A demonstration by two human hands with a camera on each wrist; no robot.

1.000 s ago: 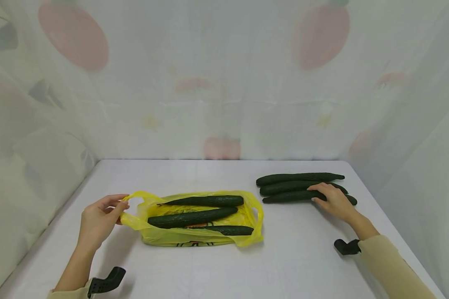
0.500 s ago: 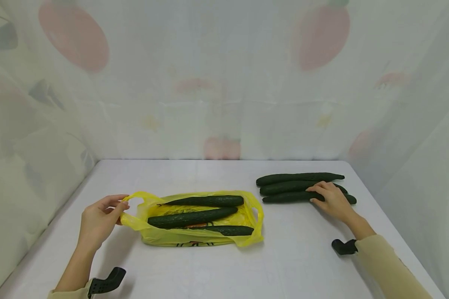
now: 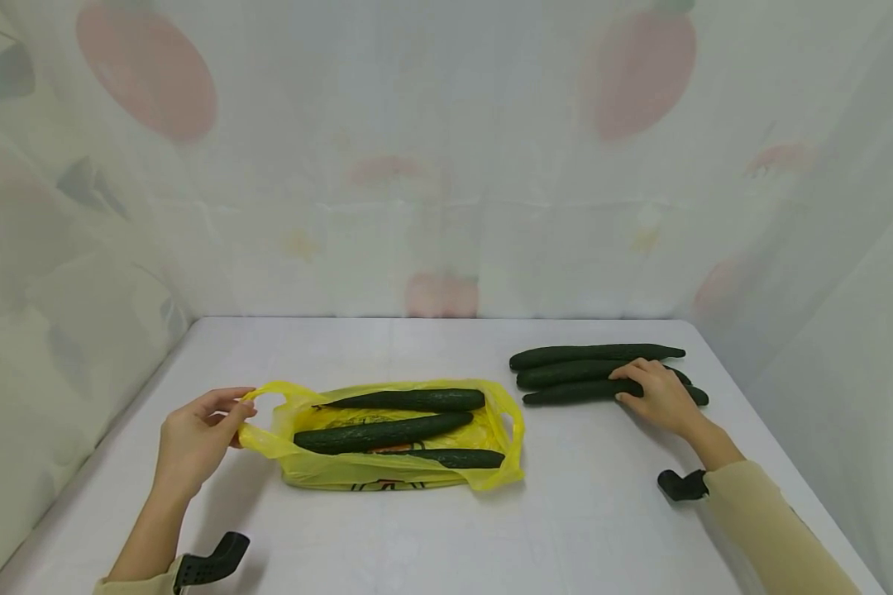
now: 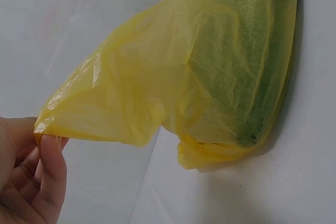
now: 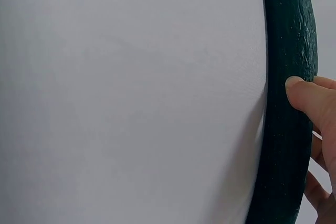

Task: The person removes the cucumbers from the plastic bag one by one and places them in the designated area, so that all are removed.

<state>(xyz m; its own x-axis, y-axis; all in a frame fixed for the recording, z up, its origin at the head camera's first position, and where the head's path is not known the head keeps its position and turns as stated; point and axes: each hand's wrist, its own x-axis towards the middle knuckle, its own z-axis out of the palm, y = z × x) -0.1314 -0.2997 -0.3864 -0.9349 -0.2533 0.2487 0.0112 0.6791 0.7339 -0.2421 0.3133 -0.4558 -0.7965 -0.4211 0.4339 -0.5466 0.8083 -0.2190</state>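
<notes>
My left hand point(image 3: 197, 438) pinches the left handle of a yellow plastic bag point(image 3: 327, 475) between thumb and fingers, pulling it out to the side. Inside the bag's opening lie three cucumbers: a back one point(image 3: 417, 400), a middle one point(image 3: 383, 433) and a front one point(image 3: 461, 458), partly hidden by the bag's wall. At the right, my right hand point(image 3: 662, 401) grips the nearest point(image 3: 573, 393) of three more cucumbers lying side by side. In the right wrist view, the thumb presses this cucumber point(image 5: 286, 145) with fingers round its far side.
Behind the gripped cucumber lie a second cucumber point(image 3: 558, 376) and a third cucumber point(image 3: 580, 356), close together on the white table point(image 3: 446, 545). A pale printed curtain point(image 3: 446, 231) hangs at the back and both sides. Black camera mounts point(image 3: 212, 562) sit at the wrists.
My right hand has shifted slightly left along the nearest cucumber, which has barely moved. My left hand and the bag have stayed in place.
</notes>
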